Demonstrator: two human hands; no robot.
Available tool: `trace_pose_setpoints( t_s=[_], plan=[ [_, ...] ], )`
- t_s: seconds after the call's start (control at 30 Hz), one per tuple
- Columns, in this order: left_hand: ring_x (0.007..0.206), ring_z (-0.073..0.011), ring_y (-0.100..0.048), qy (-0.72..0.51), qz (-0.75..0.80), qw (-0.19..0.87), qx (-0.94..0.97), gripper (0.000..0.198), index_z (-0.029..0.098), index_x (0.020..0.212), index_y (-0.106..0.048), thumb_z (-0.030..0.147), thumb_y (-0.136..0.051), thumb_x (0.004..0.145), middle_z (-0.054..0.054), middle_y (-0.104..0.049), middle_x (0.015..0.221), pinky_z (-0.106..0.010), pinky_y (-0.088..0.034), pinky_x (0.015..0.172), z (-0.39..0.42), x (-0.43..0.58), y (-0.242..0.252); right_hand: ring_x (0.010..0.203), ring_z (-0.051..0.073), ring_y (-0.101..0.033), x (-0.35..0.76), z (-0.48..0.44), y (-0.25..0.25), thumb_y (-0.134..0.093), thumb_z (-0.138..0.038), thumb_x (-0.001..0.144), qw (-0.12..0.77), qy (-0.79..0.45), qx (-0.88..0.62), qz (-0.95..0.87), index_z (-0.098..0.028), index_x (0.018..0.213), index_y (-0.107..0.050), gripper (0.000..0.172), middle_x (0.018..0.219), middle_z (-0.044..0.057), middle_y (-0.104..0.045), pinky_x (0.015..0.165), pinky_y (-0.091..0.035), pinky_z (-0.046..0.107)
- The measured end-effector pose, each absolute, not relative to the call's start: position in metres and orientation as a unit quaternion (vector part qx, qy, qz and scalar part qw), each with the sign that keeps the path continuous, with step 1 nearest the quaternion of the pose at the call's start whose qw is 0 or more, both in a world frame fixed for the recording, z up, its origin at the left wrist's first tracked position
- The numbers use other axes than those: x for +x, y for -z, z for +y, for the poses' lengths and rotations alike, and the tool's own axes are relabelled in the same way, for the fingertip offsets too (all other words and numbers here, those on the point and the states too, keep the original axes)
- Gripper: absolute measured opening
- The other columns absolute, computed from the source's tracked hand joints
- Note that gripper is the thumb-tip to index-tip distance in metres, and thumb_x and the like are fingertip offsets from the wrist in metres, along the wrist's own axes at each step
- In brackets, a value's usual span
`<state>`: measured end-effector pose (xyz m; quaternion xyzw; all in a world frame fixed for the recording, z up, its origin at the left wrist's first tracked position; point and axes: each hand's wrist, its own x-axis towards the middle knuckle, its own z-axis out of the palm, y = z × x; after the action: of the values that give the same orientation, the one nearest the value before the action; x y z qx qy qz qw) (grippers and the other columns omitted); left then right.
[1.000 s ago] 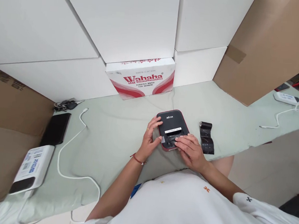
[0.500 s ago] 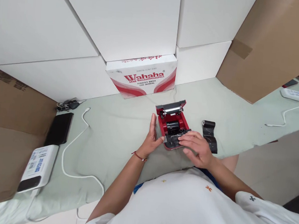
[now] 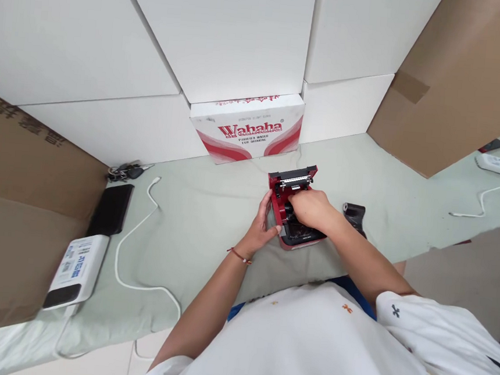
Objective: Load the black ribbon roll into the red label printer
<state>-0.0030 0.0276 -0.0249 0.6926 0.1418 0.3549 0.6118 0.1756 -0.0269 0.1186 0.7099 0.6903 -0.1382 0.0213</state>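
The right hand (image 3: 311,209) inside an opened red-and-black device (image 3: 303,237)

The right hand reached down into the device with its fingers curled. Their tips were hidden, so I could not tell whether they pinched something. The left hand (image 3: 260,231) was spread, thumb and fingers apart, touching the device's side at nine o'clock. The device lay on a pale green cloth (image 3: 202,230), its long axis going from eleven o'clock to five; the raised lid (image 3: 292,174), bearing a metallic roller (image 3: 295,182), stood at the eleven o'clock end. At three o'clock, near the device, was a roll of black film (image 3: 354,212), partly covered by the right forearm (image 3: 358,249). Toward eleven o'clock, a white-and-red box (image 3: 244,151) carried "Wahaha" and "PURIFIED WATER FOR DRINKING". Well apart at eight o'clock, a white gadget (image 3: 89,272) showed blue writing, too small for reading. Beyond it, a brown carton (image 3: 0,241) was cut off by the view's edge.
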Motion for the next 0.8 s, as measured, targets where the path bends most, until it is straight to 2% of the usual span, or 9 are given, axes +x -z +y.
trace_pose_setpoints(
  t_s=[0.13, 0.23, 0.3, 0.37, 0.5, 0.6, 0.67, 0.73, 0.8],
  plan=[
    [0.17, -0.0342, -0.016, -0.36, 0.137, 0.611, 0.691, 0.106, 0.031, 0.172, -0.013, 0.061, -0.075, 0.092, -0.011, -0.016, 0.182, -0.054, -0.015, 0.14, 0.027, -0.003, 0.025, 0.102, 0.026, -0.074, 0.203, -0.071, -0.146, -0.067, -0.029, 0.098, -0.044, 0.158, 0.691, 0.704, -0.022, 0.124, -0.072, 0.027, 0.127, 0.012, -0.074, 0.087, -0.056, 0.036],
    [0.169, -0.0352, -0.017, -0.356, 0.138, 0.612, 0.692, 0.105, 0.031, 0.172, -0.014, 0.06, -0.075, 0.092, -0.011, -0.016, 0.182, -0.055, -0.016, 0.139, 0.028, -0.003, 0.025, 0.071, 0.016, -0.066, 0.247, -0.111, -0.164, -0.062, -0.044, 0.101, -0.203, 0.239, 0.679, 0.664, -0.025, 0.125, -0.072, 0.032, 0.12, 0.006, -0.075, 0.069, -0.054, 0.032],
    [0.169, -0.0359, -0.019, -0.355, 0.142, 0.612, 0.692, 0.104, 0.031, 0.172, -0.016, 0.06, -0.075, 0.092, -0.012, -0.018, 0.182, -0.056, -0.018, 0.139, 0.029, -0.004, 0.024, 0.066, 0.016, -0.064, 0.276, -0.127, -0.162, -0.062, -0.055, 0.099, -0.23, 0.261, 0.712, 0.609, -0.025, 0.127, -0.072, 0.042, 0.115, 0.006, -0.077, 0.064, -0.053, 0.033],
    [0.168, -0.036, -0.02, -0.353, 0.146, 0.613, 0.692, 0.104, 0.031, 0.172, -0.016, 0.061, -0.075, 0.092, -0.012, -0.018, 0.182, -0.056, -0.018, 0.139, 0.029, -0.004, 0.024, 0.076, 0.02, -0.07, 0.297, -0.128, -0.147, -0.063, -0.053, 0.097, -0.189, 0.262, 0.741, 0.588, -0.022, 0.123, -0.075, 0.042, 0.112, 0.007, -0.079, 0.072, -0.055, 0.034],
    [0.169, -0.034, -0.019, -0.347, 0.146, 0.625, 0.684, 0.103, 0.032, 0.172, -0.016, 0.057, -0.076, 0.092, -0.01, -0.016, 0.183, -0.054, -0.018, 0.139, 0.027, -0.004, 0.023, 0.098, 0.026, -0.074, 0.302, -0.105, -0.096, -0.064, -0.031, 0.092, -0.129, 0.25, 0.754, 0.594, -0.018, 0.111, -0.08, 0.028, 0.111, 0.01, -0.081, 0.089, -0.055, 0.035],
    [0.167, -0.0326, -0.026, -0.384, 0.168, 0.631, 0.653, 0.092, 0.033, 0.167, -0.03, 0.051, -0.076, 0.089, -0.008, -0.027, 0.179, -0.052, -0.028, 0.136, 0.025, -0.006, 0.024, 0.107, 0.025, -0.073, 0.293, -0.094, -0.067, -0.059, -0.026, 0.094, -0.14, 0.219, 0.764, 0.59, -0.019, 0.116, -0.079, 0.031, 0.119, 0.01, -0.08, 0.097, -0.054, 0.035],
    [0.156, -0.0314, -0.046, -0.451, 0.237, 0.596, 0.62, 0.073, 0.03, 0.149, -0.052, 0.041, -0.076, 0.081, -0.009, -0.05, 0.165, -0.048, -0.042, 0.126, 0.026, -0.008, 0.026, 0.108, 0.025, -0.073, 0.295, -0.097, -0.057, -0.052, -0.028, 0.1, -0.157, 0.183, 0.785, 0.571, -0.019, 0.126, -0.076, 0.037, 0.129, 0.011, -0.077, 0.099, -0.053, 0.036],
    [0.126, -0.0255, -0.066, -0.509, 0.316, 0.545, 0.587, 0.042, 0.025, 0.114, -0.067, 0.027, -0.07, 0.073, -0.007, -0.07, 0.13, -0.04, -0.054, 0.106, 0.029, -0.012, 0.028, 0.108, 0.026, -0.072, 0.304, -0.105, -0.053, -0.048, -0.03, 0.102, -0.167, 0.141, 0.813, 0.54, -0.018, 0.134, -0.072, 0.041, 0.14, 0.014, -0.071, 0.102, -0.053, 0.04],
    [0.087, -0.0171, -0.066, -0.53, 0.364, 0.515, 0.567, 0.016, 0.023, 0.082, -0.061, 0.017, -0.061, 0.067, -0.001, -0.067, 0.087, -0.03, -0.053, 0.081, 0.033, -0.015, 0.03, 0.113, 0.03, -0.071, 0.315, -0.114, -0.049, -0.052, -0.028, 0.099, -0.16, 0.117, 0.835, 0.513, -0.018, 0.134, -0.073, 0.041, 0.143, 0.016, -0.069, 0.104, -0.051, 0.044]
  ],
)
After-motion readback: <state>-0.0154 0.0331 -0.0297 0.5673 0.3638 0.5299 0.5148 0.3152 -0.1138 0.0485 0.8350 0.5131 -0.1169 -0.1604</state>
